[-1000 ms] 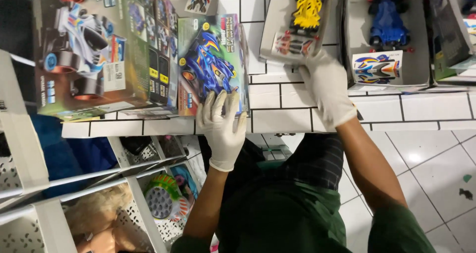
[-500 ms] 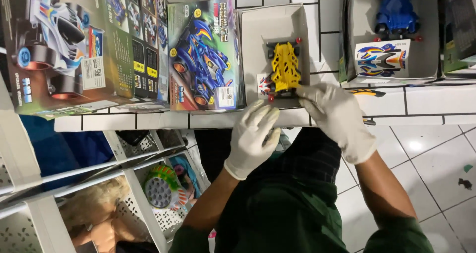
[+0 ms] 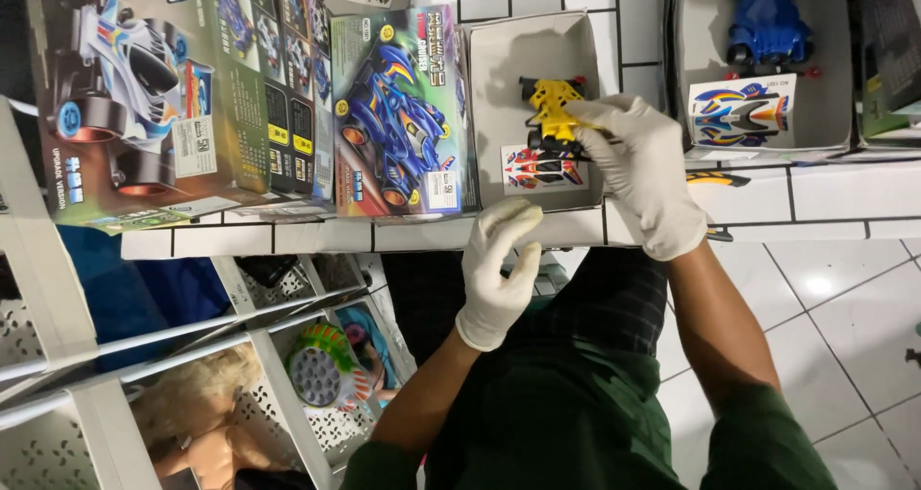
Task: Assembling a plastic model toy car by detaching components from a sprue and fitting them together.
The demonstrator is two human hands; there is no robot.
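Note:
An open grey box tray (image 3: 508,77) lies on the white tiled counter (image 3: 825,197) with a yellow toy race car (image 3: 549,101) and a sticker sheet (image 3: 539,168) inside. My right hand (image 3: 645,175), in a white glove, reaches into the tray with its fingers closed on the car's right side. Also gloved, my left hand (image 3: 499,271) holds nothing and rests with loose fingers against the counter's front edge, just below the tray. A box lid printed with a blue race car (image 3: 403,111) lies directly left of the tray.
A second open tray holds a blue toy car (image 3: 767,15) and a sticker sheet (image 3: 741,111) at the right. A large toy car box (image 3: 163,96) lies far left. White wire shelves (image 3: 288,356) below the counter hold a doll (image 3: 206,423) and a round green toy (image 3: 321,370).
The tray with the yellow car has been brought left, next to the blue-car lid. My right hand moved into the tray onto the car. My left hand dropped to the counter edge.

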